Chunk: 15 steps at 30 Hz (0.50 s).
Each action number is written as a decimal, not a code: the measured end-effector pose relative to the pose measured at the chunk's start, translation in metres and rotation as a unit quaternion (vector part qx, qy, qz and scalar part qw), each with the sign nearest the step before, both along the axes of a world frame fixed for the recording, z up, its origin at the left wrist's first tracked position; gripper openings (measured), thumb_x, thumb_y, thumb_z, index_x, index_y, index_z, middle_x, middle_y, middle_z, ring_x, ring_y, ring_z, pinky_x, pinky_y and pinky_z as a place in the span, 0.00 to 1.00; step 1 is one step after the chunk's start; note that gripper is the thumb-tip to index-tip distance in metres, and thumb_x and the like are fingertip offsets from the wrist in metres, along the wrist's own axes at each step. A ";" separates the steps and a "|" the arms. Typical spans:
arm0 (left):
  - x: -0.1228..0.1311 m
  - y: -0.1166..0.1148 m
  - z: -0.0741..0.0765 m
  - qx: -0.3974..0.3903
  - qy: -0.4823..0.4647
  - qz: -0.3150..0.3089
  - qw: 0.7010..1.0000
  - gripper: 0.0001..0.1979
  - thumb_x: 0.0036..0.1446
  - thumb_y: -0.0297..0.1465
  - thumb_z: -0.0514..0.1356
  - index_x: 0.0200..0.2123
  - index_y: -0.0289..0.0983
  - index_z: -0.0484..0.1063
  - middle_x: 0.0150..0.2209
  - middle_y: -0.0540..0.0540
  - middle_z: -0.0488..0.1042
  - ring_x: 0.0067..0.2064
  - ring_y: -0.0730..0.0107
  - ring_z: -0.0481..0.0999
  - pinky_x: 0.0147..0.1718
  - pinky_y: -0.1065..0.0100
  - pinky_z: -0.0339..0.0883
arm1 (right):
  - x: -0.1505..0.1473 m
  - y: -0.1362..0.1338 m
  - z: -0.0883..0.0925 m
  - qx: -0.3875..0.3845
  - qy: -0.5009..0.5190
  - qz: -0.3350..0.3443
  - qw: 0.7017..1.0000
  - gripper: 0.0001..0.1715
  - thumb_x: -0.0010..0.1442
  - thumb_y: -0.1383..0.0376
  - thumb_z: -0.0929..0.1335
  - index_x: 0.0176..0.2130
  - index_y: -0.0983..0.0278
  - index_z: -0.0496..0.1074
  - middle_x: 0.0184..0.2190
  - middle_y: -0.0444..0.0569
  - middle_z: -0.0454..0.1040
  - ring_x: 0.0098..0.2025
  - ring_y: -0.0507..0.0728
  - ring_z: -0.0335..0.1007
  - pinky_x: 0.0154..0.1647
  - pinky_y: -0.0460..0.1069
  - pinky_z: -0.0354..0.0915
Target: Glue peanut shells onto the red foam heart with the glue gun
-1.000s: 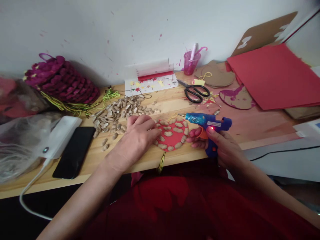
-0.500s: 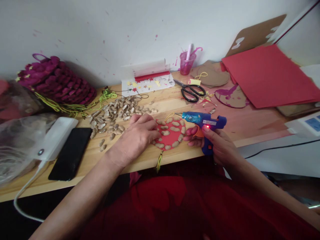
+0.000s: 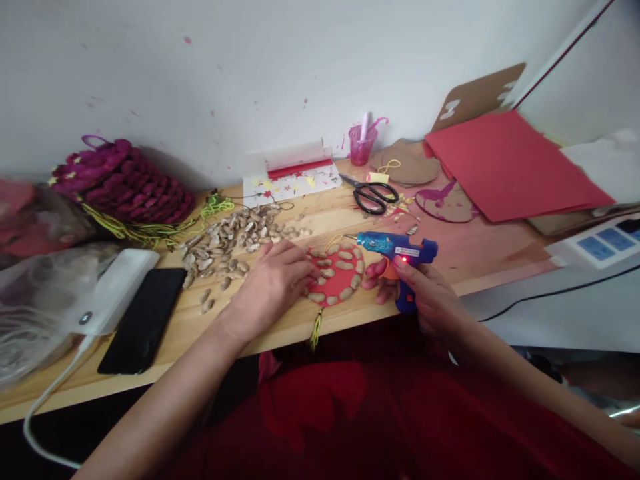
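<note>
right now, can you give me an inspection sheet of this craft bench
surface: wooden tabletop, pinkish toward the right.
job's things: red paper shape ringed with nut shells, yellow tassel hanging over the table edge; hot glue gun, red light on.
clutter: loose shell pile, black scissors, pink cup, red sheets, black phone, purple woven piece.
hands: left hand flat on the shape's left edge; right hand gripping the glue gun, nozzle by the shape's top edge.
cables: white cable from a white box; black cable at right.
surroundings: white wall, paint-flecked.
</note>
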<state>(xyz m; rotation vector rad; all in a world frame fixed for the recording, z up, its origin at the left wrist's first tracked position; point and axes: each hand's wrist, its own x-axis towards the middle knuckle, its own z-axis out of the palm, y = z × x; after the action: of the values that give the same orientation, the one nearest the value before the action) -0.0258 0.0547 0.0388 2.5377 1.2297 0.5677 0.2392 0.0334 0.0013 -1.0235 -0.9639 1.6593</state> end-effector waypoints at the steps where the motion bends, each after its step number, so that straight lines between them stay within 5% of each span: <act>1: 0.000 -0.001 -0.001 -0.023 -0.066 0.028 0.997 0.05 0.62 0.28 0.63 0.36 0.39 0.81 0.37 0.45 0.79 0.43 0.61 0.73 0.48 0.56 0.63 | 0.001 -0.002 0.002 0.005 0.001 0.003 1.000 0.16 0.63 0.51 0.71 0.36 0.62 0.75 0.42 0.52 0.79 0.35 0.56 0.79 0.24 0.45 0.71; 4: 0.003 -0.004 0.001 -0.196 -0.294 0.110 0.929 0.03 0.57 0.31 0.68 0.35 0.39 0.82 0.33 0.47 0.80 0.34 0.68 0.75 0.38 0.64 0.68 | 0.005 -0.009 0.013 0.017 -0.011 0.046 0.999 0.17 0.66 0.51 0.69 0.38 0.61 0.73 0.35 0.50 0.80 0.24 0.52 0.73 0.17 0.44 0.62; 8: 0.012 -0.009 0.005 -0.427 -0.513 0.175 0.724 0.13 0.42 0.34 0.77 0.31 0.36 0.82 0.26 0.49 0.78 0.26 0.76 0.72 0.28 0.73 0.68 | 0.009 -0.022 0.034 0.064 -0.074 0.115 0.988 0.19 0.69 0.49 0.65 0.39 0.62 0.73 0.28 0.48 0.79 0.19 0.49 0.67 0.19 0.45 0.61; 10: 0.016 -0.010 0.006 -0.478 -0.558 0.182 0.654 0.15 0.37 0.33 0.79 0.29 0.35 0.81 0.24 0.51 0.76 0.25 0.79 0.71 0.27 0.75 0.67 | 0.010 -0.027 0.042 0.093 -0.106 0.131 0.981 0.20 0.69 0.49 0.64 0.41 0.62 0.72 0.28 0.48 0.78 0.20 0.50 0.66 0.21 0.46 0.62; 12: 0.019 -0.011 0.006 -0.504 -0.575 0.172 0.621 0.15 0.38 0.32 0.79 0.29 0.34 0.81 0.23 0.51 0.74 0.24 0.80 0.70 0.25 0.77 0.67 | 0.009 -0.031 0.048 0.111 -0.139 0.135 0.975 0.21 0.69 0.48 0.64 0.42 0.62 0.72 0.27 0.48 0.78 0.21 0.51 0.66 0.21 0.47 0.63; 15: 0.021 -0.012 0.004 -0.515 -0.580 0.157 0.612 0.15 0.40 0.30 0.78 0.30 0.33 0.80 0.23 0.51 0.74 0.24 0.80 0.70 0.25 0.77 0.67 | 0.008 -0.032 0.050 0.125 -0.176 0.133 0.967 0.23 0.69 0.46 0.63 0.40 0.62 0.71 0.26 0.48 0.77 0.21 0.51 0.66 0.21 0.47 0.63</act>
<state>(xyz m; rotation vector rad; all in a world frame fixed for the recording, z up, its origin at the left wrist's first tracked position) -0.0047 0.0430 0.0428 0.6278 0.9208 0.9399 0.2468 0.0012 0.0510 -1.0711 -1.5617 1.5412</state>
